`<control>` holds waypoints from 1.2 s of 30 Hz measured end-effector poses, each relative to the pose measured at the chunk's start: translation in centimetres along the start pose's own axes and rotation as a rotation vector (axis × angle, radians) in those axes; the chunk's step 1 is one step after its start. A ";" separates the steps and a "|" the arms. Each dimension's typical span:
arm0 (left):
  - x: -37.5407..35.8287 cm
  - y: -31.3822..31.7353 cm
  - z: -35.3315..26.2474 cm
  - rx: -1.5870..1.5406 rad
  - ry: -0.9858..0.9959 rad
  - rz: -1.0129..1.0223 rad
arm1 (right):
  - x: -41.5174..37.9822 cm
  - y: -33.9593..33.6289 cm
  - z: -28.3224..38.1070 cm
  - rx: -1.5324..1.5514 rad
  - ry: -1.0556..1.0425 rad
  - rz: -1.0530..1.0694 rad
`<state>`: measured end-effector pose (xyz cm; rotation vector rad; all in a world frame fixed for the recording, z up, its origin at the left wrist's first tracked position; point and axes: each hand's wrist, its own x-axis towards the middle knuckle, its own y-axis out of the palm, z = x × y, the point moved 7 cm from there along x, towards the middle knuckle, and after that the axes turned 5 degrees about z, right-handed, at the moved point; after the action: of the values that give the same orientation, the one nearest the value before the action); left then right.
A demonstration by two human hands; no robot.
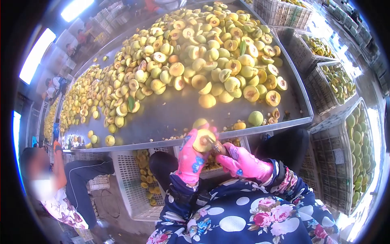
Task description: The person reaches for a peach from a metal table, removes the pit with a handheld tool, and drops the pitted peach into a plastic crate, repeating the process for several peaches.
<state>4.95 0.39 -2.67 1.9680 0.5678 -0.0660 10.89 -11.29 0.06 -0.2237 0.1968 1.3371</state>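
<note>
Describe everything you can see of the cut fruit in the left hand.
The cut fruit is roundish, with pale yellow flesh and a darker patch toward one side of its cut face, which is turned up to the camera. The pink-gloved left hand grips it near the metal table. A tool in the right hand meets that face; contact is unclear.

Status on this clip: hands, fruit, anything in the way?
Left hand holding cut fruit. Right hand gripping small tool at the cut face. No visible obstruction; metal table just beyond.
</note>
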 end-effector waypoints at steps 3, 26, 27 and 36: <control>-0.2 0.0 0.5 0.035 0.013 0.000 | -0.2 0.1 -0.1 0.002 -0.026 -0.028; -0.3 -0.3 1.4 0.400 0.082 -0.098 | 0.4 0.6 -1.8 -0.261 0.016 0.081; -0.3 -0.6 1.3 0.445 0.033 -0.106 | 0.4 0.7 -2.3 -0.280 -0.011 0.095; -0.6 -0.9 1.6 0.510 0.092 -0.139 | 0.9 0.6 -4.4 -0.341 -0.074 0.121</control>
<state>4.36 -0.93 -3.99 2.4304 0.8072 -0.2267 10.39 -11.55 -4.46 -0.4546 -0.0833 1.4924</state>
